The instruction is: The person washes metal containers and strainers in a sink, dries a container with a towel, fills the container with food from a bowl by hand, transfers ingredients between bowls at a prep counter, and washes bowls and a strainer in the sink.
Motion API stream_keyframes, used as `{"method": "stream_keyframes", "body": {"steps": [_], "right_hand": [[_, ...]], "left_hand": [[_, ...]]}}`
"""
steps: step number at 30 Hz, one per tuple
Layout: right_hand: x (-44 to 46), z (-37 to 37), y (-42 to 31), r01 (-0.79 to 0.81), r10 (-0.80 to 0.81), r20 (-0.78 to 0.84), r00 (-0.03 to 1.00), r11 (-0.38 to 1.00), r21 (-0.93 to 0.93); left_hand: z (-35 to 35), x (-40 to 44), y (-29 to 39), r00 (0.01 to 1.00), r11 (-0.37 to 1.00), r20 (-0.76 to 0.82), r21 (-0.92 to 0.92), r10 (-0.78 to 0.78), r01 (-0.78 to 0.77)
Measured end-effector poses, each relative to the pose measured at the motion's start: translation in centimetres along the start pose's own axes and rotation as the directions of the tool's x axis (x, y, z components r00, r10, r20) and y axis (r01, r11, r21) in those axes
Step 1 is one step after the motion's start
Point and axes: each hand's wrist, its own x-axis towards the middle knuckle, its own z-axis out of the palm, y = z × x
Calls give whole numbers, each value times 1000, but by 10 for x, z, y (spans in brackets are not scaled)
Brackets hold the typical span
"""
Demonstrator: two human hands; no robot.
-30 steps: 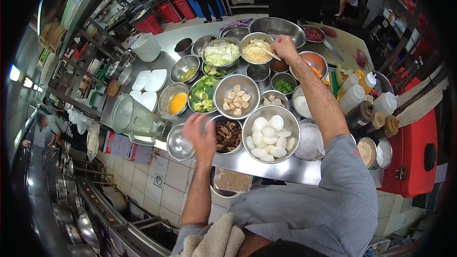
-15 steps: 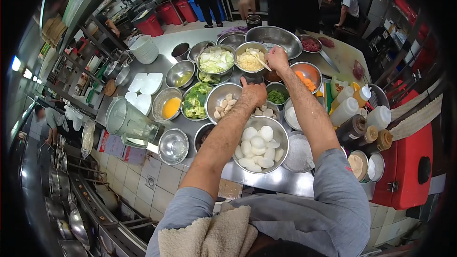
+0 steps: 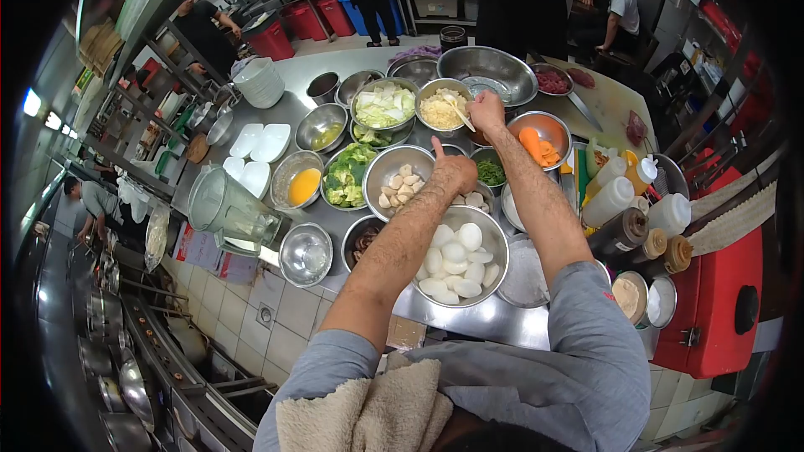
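My right hand [image 3: 487, 111] is closed at the right rim of a metal bowl [image 3: 441, 124] of pale yellow chopped food; its fingertips are partly hidden. A light-coloured utensil [image 3: 461, 115] leans out of that bowl beside my fingers. My left hand [image 3: 455, 172] is lower, with one finger stretched forward and the other fingers mostly out of sight. It hovers over or touches small bowls between the peeled garlic-like pieces [image 3: 400, 187] and the chopped greens [image 3: 491, 172]; which one I cannot tell. Nearest my body is a bowl of peeled white eggs [image 3: 455, 255].
Cut cabbage [image 3: 383, 105], broccoli [image 3: 346, 176], beaten egg [image 3: 303, 187] and carrot [image 3: 543, 149] fill nearby bowls. A blender jug [image 3: 226, 208] lies at left. Squeeze bottles [image 3: 610, 201] stand right. A knife [image 3: 584, 110] rests on the cutting board. Other people are at the back.
My right hand stays at the bowl. My left hand's stretched finger has come up and its wrist has shifted slightly. Another person's hand has left the dark container at the back.
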Motion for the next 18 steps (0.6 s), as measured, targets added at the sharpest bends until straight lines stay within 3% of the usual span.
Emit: {"method": "stream_keyframes", "body": {"steps": [4,7,11,16,18], "right_hand": [[1,9,7,9,-6,54,999,998,-63],[11,20,22,64,-64,-9,998,998,-8],[16,21,19,-28,32,147,989,999,-27],[10,20,12,-87,94,118,989,994,-67],[13,33,25,-42,50,64,997,992,-116]], "left_hand": [[1,-8,-2,1000,1000,-22,-18,12,-13],[3,-18,-5,998,999,-59,-32,31,-33],[5,-25,-6,991,998,-123,-33,43,-48],[11,-28,-8,958,991,-262,-37,115,-129],[11,-31,-8,951,990,-286,-33,120,-135]]}}
